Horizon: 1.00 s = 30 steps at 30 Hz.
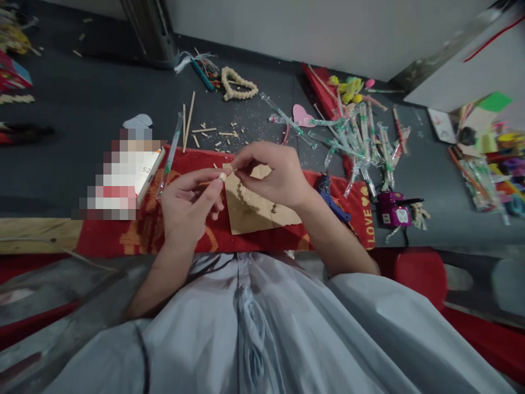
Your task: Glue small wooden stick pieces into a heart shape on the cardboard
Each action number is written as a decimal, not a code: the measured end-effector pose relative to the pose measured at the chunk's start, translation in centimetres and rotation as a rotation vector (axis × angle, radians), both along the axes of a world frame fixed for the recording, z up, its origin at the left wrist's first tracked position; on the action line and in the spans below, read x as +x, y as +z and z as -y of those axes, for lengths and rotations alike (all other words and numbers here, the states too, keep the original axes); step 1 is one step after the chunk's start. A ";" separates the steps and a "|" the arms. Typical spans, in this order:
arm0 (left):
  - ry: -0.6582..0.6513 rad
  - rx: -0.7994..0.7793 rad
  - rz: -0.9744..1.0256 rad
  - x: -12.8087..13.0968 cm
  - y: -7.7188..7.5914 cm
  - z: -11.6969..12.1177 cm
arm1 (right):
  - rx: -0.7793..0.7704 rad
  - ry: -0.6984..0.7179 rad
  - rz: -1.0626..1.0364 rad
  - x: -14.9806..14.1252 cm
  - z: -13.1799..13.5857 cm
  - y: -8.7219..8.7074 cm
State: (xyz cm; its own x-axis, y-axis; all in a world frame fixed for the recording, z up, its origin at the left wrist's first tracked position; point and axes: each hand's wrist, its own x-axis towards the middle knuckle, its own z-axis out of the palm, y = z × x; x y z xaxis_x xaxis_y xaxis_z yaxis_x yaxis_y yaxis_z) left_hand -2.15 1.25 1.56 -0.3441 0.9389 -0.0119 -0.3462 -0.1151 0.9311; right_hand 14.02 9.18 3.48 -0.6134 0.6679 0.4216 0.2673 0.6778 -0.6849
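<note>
My left hand [186,205] pinches a short pale stick piece [222,177] between thumb and forefinger, its other fingers curled. Almost touching it is my right hand [273,172], closed at the fingertips on a tiny pale bit [231,169], mostly hidden. Both hands are held above a tan cardboard sheet [246,221], which carries a curved line of small pale pieces [246,200]. The cardboard lies on a red cloth [197,241] with orange print. To the right of my right forearm rests a blue glue gun [336,208].
Behind my hands are thin sticks [188,123], crumbs and a heart-shaped frame [238,85] of pale pieces. A phone [150,175], partly blurred, lies left. Plastic-wrapped sticks [365,131] are heaped at right, near a purple box [394,208]. A metal post [151,33] stands at the back.
</note>
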 end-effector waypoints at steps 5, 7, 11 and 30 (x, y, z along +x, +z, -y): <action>-0.031 -0.018 0.066 0.7 -0.3 0.2 | 0.091 -0.070 0.034 0.3 1.2 0.3; -0.029 -0.037 0.077 0.9 -0.2 0.2 | 0.097 -0.080 0.041 0.5 1.4 0.3; -0.061 -0.078 0.081 1.1 0.1 0.2 | 0.090 -0.073 0.025 0.9 1.7 0.3; -0.120 -0.243 -0.016 1.0 -0.5 0.0 | 0.141 -0.065 0.158 1.7 2.3 1.0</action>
State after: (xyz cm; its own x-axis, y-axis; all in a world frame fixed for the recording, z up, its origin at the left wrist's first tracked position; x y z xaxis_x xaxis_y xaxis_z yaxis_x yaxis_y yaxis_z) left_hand -1.19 1.22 1.03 -0.2327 0.9432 -0.2373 -0.3290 0.1533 0.9318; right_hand 15.74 6.92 4.49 -0.6369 0.6494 0.4155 0.4097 0.7417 -0.5311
